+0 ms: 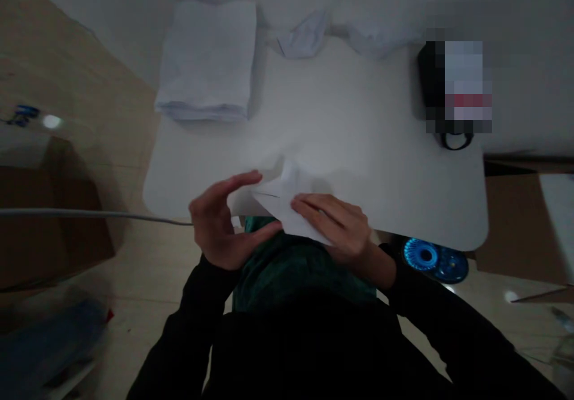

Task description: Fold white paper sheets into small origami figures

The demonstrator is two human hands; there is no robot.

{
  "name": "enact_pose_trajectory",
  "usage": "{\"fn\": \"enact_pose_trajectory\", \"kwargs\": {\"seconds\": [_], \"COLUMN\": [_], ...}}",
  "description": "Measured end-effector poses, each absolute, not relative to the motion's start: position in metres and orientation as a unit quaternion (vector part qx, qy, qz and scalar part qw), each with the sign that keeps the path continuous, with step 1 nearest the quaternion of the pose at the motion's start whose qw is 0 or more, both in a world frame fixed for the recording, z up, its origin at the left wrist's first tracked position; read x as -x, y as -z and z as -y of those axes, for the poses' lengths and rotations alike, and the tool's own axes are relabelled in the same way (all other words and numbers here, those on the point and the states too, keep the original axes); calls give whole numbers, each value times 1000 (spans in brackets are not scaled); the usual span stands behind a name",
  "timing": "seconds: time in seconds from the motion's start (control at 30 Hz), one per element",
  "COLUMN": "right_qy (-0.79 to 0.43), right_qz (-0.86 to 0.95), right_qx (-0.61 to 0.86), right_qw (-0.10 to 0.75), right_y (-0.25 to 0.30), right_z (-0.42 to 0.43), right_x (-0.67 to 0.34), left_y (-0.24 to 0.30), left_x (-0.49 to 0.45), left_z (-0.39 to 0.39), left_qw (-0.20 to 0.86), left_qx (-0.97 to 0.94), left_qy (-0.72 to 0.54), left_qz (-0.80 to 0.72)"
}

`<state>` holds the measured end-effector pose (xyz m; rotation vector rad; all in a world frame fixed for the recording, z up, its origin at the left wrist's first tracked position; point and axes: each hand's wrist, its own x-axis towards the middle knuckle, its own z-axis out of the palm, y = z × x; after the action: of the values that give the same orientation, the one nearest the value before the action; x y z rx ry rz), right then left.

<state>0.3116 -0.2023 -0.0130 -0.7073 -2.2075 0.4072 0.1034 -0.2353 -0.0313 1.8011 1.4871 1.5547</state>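
A folded piece of white paper with a pointed left end is held at the table's front edge, above my lap. My right hand grips it from the right, fingers lying over the top and the thumb hidden beneath. On the other side, my left hand is spread wide, index finger and thumb apart around the pointed end. The left thumb tip is at the paper's lower edge; whether it touches, I cannot tell.
On the white table, a stack of white paper lies back left. Two folded paper pieces, one left and one right, rest against the wall. A black bag, partly blurred, stands right. A grey cable crosses from the left.
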Motion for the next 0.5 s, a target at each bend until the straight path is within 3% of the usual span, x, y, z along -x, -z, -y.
{"fn": "enact_pose_trajectory", "kwargs": {"seconds": [0.13,0.27,0.4,0.5], "right_qy": [-373,-443,-291,-158], "right_qz": [708,610,721,879], "right_qx": [380,478,431,344], "right_qw": [463,451,458,290], "right_y": [-2,2,13,18], "right_z": [200,187,164,153], "right_x": [-310,-312,-338,-356], "left_y": [12,3,9,18], "left_x": [-121,-130,-123,-122], "left_z": [211,194,175,165], "left_qw": [340,370,367,289], "left_qx": [-596,-559,-640,-712], "left_qy": [-553,-517,-398,-342], "left_qz": [-472,-532,-545,-541]}}
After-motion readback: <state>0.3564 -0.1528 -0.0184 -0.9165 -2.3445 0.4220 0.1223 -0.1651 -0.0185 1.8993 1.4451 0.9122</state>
